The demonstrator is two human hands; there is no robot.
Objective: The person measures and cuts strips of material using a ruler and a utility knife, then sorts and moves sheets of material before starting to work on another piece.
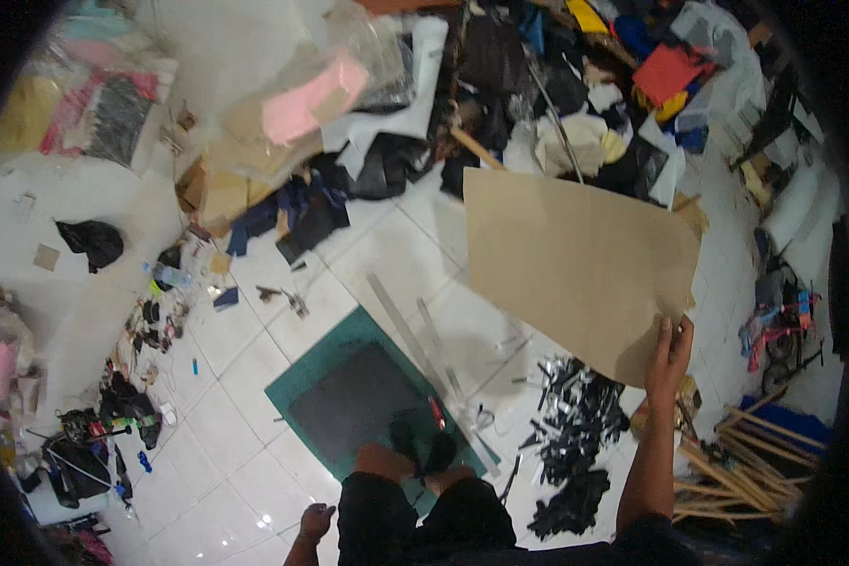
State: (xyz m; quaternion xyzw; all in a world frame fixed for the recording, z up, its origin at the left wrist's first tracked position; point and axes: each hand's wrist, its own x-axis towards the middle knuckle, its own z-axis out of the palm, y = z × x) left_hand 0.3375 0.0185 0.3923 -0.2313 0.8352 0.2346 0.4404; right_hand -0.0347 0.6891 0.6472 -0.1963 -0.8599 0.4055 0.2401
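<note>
My right hand (670, 354) grips a large sheet of brown cardboard (575, 255) by its near right edge, with the fingers over the top. The sheet is held up above the floor, tilted, with its far end toward the heap of materials. My left hand (318, 521) hangs low beside my left leg, its fingers curled in, with nothing visible in it. Between the hands, a green cutting mat (349, 332) lies on the tiles with a dark grey sheet (354, 401) on it. A red-handled cutter (437, 412) rests on the mat's right side, close to my feet.
Two long metal rulers (401, 321) lie along the mat's right edge. Black and silvery offcuts (575, 415) are piled below the cardboard. Wooden sticks (740, 472) lie at the right. Fabric and sheet scraps (575, 113) heap at the back; black bags and tools (80, 462) lie left.
</note>
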